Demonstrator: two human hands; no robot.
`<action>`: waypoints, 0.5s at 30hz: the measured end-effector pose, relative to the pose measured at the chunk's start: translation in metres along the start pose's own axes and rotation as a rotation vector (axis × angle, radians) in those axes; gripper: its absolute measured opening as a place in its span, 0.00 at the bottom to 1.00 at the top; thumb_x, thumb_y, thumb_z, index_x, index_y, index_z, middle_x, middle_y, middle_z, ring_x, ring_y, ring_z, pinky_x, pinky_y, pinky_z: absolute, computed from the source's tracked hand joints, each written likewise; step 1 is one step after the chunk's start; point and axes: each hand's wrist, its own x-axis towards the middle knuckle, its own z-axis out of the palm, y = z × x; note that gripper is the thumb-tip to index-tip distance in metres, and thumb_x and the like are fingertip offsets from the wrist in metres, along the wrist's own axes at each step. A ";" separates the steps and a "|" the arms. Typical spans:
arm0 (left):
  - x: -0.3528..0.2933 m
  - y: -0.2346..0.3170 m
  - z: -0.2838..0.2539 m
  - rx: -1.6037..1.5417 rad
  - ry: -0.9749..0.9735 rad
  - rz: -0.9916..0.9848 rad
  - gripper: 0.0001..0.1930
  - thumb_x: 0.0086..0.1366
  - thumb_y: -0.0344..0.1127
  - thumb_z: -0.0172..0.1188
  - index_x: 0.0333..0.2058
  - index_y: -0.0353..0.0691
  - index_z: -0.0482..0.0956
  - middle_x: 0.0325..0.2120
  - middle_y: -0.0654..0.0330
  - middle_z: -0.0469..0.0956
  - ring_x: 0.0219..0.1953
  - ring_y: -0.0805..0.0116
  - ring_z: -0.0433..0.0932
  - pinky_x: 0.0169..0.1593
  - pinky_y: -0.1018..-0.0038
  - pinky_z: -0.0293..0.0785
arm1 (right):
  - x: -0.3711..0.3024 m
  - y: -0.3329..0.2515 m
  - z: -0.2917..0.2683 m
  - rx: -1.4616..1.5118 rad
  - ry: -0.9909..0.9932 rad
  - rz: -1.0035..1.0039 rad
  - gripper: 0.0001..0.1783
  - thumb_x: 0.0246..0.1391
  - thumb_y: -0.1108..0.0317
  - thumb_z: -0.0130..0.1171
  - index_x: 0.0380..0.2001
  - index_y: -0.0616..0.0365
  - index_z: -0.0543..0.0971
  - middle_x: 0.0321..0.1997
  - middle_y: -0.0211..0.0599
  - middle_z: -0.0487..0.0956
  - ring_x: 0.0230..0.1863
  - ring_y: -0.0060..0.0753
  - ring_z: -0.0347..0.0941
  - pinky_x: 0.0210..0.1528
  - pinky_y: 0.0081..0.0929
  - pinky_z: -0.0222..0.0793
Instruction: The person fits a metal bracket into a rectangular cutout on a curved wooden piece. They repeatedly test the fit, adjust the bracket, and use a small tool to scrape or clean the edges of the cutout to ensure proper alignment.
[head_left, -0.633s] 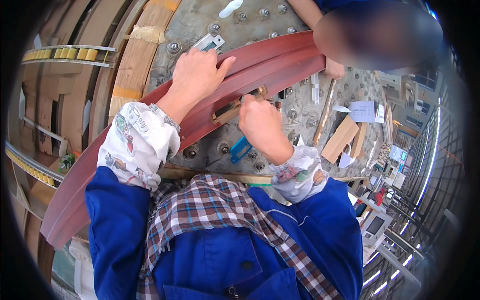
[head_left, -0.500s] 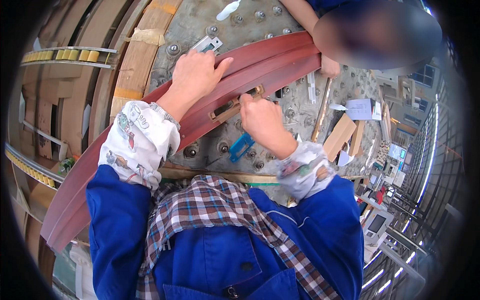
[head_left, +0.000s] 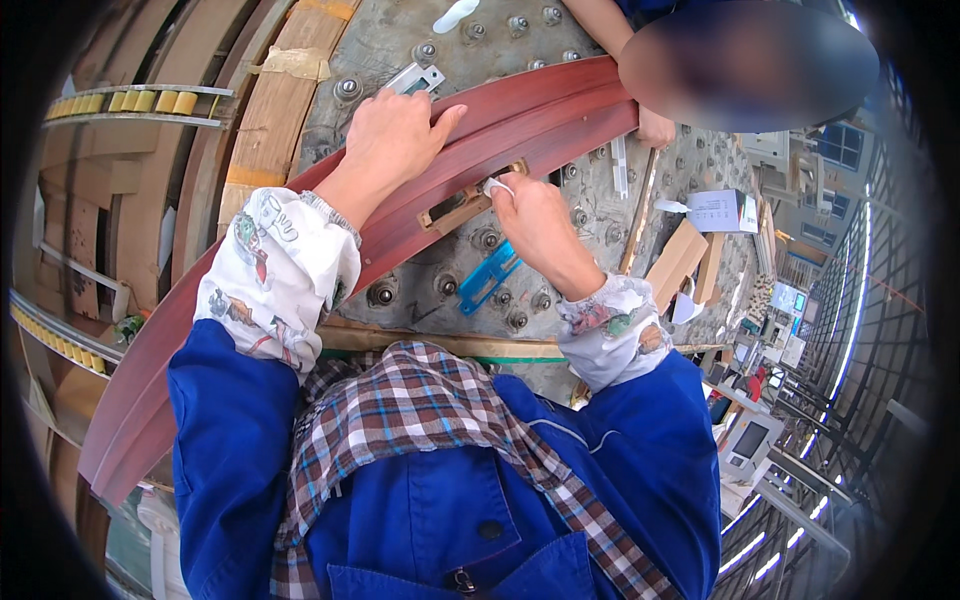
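A long, curved red-brown wooden board [head_left: 560, 125] lies slantwise across the worktable. My left hand [head_left: 400, 140] rests on its far side, open, with the thumb held away from the fingers. Along the near side, a cut-out recess [head_left: 458, 214] shows paler bare wood at its edges. My right hand [head_left: 545, 232] is closed at the far end of this recess, pinching a small white piece [head_left: 494, 187] that looks like paper or cloth. Fingers partly cover the piece. A blue slotted template [head_left: 488, 280] lies on the table just below the board.
Ball rollers [head_left: 382, 292] stud the grey tabletop. Beyond the board lie a white device with a display [head_left: 414, 79] and a white bottle [head_left: 456, 14]. A co-worker's hand [head_left: 655, 128] is at the board's right end. A white box [head_left: 722, 211] stands at right.
My right hand has turned and shifted slightly, and the white piece in its fingers now shows. More of the recess and the blue template is uncovered. The left hand stays on the board.
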 end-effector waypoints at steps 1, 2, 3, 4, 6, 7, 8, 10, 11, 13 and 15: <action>-0.001 0.000 0.000 0.003 0.005 0.002 0.29 0.67 0.57 0.53 0.27 0.32 0.82 0.24 0.45 0.81 0.36 0.47 0.80 0.41 0.55 0.76 | 0.001 -0.002 0.000 0.044 -0.012 0.034 0.14 0.61 0.65 0.50 0.34 0.65 0.79 0.27 0.60 0.78 0.33 0.63 0.77 0.38 0.51 0.72; -0.001 0.000 0.000 0.006 0.011 0.003 0.28 0.67 0.57 0.53 0.28 0.32 0.82 0.24 0.45 0.82 0.36 0.47 0.80 0.41 0.55 0.76 | 0.002 -0.005 -0.002 0.088 -0.024 0.068 0.14 0.60 0.65 0.50 0.33 0.65 0.79 0.27 0.61 0.79 0.33 0.64 0.77 0.40 0.52 0.72; 0.000 0.001 -0.001 0.006 -0.001 -0.009 0.28 0.67 0.57 0.53 0.28 0.32 0.82 0.24 0.45 0.82 0.37 0.47 0.80 0.41 0.55 0.76 | 0.002 -0.006 -0.002 0.132 -0.036 0.102 0.14 0.60 0.66 0.50 0.31 0.66 0.78 0.27 0.62 0.79 0.34 0.65 0.77 0.42 0.53 0.72; 0.000 0.003 -0.003 0.004 -0.015 -0.021 0.28 0.67 0.57 0.53 0.28 0.32 0.82 0.24 0.45 0.82 0.37 0.47 0.80 0.41 0.55 0.76 | 0.002 -0.007 -0.001 0.092 -0.035 0.080 0.13 0.60 0.66 0.50 0.31 0.65 0.78 0.27 0.61 0.79 0.34 0.64 0.77 0.41 0.53 0.72; 0.000 0.004 -0.005 0.008 -0.040 -0.033 0.29 0.67 0.57 0.53 0.29 0.32 0.83 0.24 0.46 0.82 0.37 0.48 0.80 0.41 0.56 0.76 | 0.002 -0.007 0.002 0.011 -0.033 0.039 0.13 0.59 0.65 0.51 0.31 0.65 0.78 0.27 0.60 0.79 0.34 0.64 0.77 0.41 0.53 0.73; 0.000 0.004 -0.006 0.015 -0.046 -0.036 0.29 0.67 0.57 0.53 0.29 0.32 0.83 0.24 0.46 0.82 0.37 0.48 0.80 0.42 0.56 0.76 | 0.003 -0.009 0.001 -0.027 -0.034 0.032 0.13 0.59 0.65 0.51 0.30 0.64 0.78 0.26 0.60 0.79 0.33 0.63 0.78 0.40 0.53 0.73; 0.000 0.004 -0.006 0.022 -0.052 -0.038 0.29 0.67 0.57 0.53 0.29 0.32 0.83 0.24 0.47 0.82 0.37 0.48 0.80 0.42 0.56 0.76 | 0.003 -0.010 0.001 -0.066 -0.035 0.025 0.13 0.59 0.65 0.51 0.29 0.64 0.78 0.26 0.59 0.79 0.32 0.63 0.78 0.38 0.53 0.74; -0.001 0.001 -0.002 0.024 -0.039 -0.022 0.29 0.67 0.57 0.52 0.30 0.32 0.83 0.24 0.47 0.82 0.37 0.49 0.80 0.42 0.56 0.76 | 0.001 -0.014 0.002 -0.155 -0.021 0.001 0.12 0.58 0.66 0.52 0.28 0.63 0.78 0.24 0.57 0.80 0.30 0.60 0.79 0.35 0.52 0.75; -0.001 0.000 0.000 0.026 -0.031 -0.014 0.29 0.67 0.58 0.52 0.30 0.32 0.83 0.24 0.48 0.82 0.38 0.49 0.80 0.42 0.56 0.76 | -0.001 -0.016 0.004 -0.205 -0.006 -0.017 0.11 0.57 0.66 0.52 0.28 0.63 0.77 0.23 0.56 0.80 0.28 0.59 0.80 0.33 0.51 0.75; 0.000 -0.001 0.001 0.033 -0.014 0.006 0.29 0.68 0.58 0.51 0.30 0.33 0.82 0.24 0.46 0.81 0.36 0.47 0.81 0.41 0.55 0.77 | -0.006 -0.022 0.010 -0.301 0.020 -0.021 0.09 0.56 0.67 0.53 0.28 0.62 0.76 0.22 0.53 0.80 0.26 0.56 0.80 0.30 0.50 0.76; -0.001 -0.002 0.004 0.033 -0.007 0.011 0.29 0.68 0.59 0.50 0.30 0.33 0.82 0.24 0.45 0.81 0.35 0.46 0.81 0.40 0.55 0.77 | -0.010 -0.027 0.017 -0.390 0.041 0.009 0.07 0.54 0.68 0.53 0.29 0.62 0.75 0.21 0.51 0.80 0.23 0.54 0.80 0.27 0.49 0.76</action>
